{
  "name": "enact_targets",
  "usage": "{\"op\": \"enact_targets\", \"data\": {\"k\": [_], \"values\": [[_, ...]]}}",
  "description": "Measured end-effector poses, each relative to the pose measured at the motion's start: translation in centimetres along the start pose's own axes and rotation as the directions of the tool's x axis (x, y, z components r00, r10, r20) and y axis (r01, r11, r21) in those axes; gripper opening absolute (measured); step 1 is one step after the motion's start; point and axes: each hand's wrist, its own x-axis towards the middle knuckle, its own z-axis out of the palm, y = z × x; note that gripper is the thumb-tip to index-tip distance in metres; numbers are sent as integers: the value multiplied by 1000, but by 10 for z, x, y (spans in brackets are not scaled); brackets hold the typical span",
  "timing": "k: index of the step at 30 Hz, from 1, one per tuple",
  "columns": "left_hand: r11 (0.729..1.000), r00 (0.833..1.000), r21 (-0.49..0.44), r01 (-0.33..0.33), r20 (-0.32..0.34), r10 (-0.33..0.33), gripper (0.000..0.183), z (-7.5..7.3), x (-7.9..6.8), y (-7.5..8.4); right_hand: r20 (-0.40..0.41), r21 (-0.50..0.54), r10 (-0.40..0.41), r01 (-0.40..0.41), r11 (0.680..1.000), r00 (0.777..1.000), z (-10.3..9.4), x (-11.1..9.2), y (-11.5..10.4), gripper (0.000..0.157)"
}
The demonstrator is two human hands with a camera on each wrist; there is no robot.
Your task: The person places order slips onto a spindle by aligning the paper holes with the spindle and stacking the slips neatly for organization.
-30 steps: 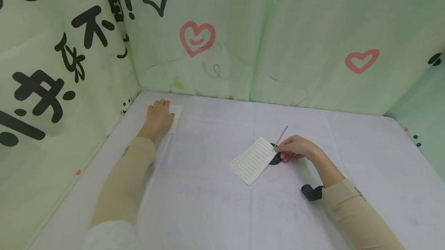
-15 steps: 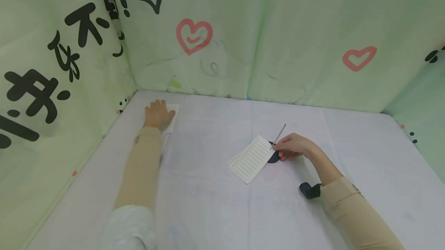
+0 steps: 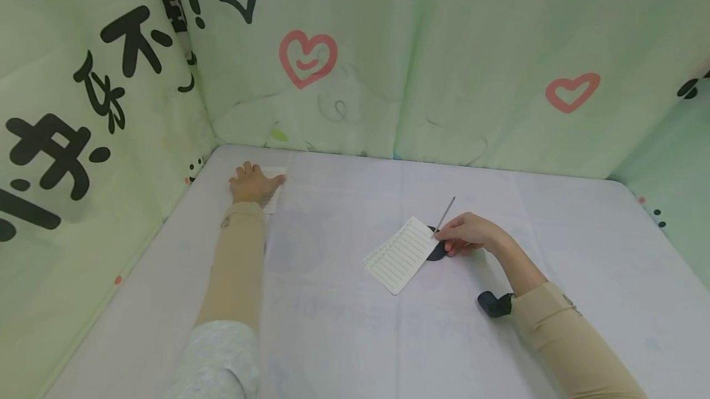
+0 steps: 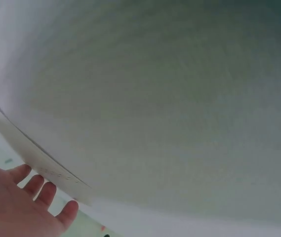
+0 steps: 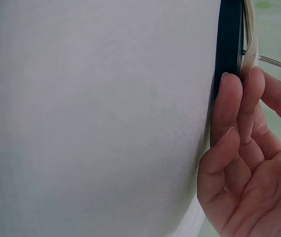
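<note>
My left hand (image 3: 255, 184) lies over a lined paper slip (image 3: 273, 206) at the table's far left, fingers spread and thumb reaching the slip's right edge. In the left wrist view the left hand's fingertips (image 4: 68, 212) are right at the edge of that slip (image 4: 56, 173). Right of the table's middle, a receipt spike has a black round base (image 3: 436, 253) and a thin metal pin (image 3: 445, 214) tilted in view. Lined slips (image 3: 402, 256) are fanned at its pin. My right hand (image 3: 468, 234) pinches their corner beside the pin, other fingers against the base (image 5: 229, 44).
A white cloth covers the table (image 3: 333, 325). Behind it hangs a pale green curtain (image 3: 471, 47), with another side of it along the left edge. A black wrist camera (image 3: 495, 304) sticks out from the right sleeve, low over the table.
The left forearm has swung to the right, and the left hand has turned, its thumb now stretched to the slip's right edge. My right hand stays at the spike. The view has shifted slightly.
</note>
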Motion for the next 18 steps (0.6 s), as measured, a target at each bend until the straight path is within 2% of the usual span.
{"op": "enact_targets", "data": {"k": [13,18], "values": [[999,999,-23,45,6,-45,90,0,-3,7,-1,-12,5,-5,1000,1000,1,0,-1,26],[997,997,1,73,-23,-73,89,4,0,9,0,-12,4,-4,1000,1000,1,1,-2,26]]}}
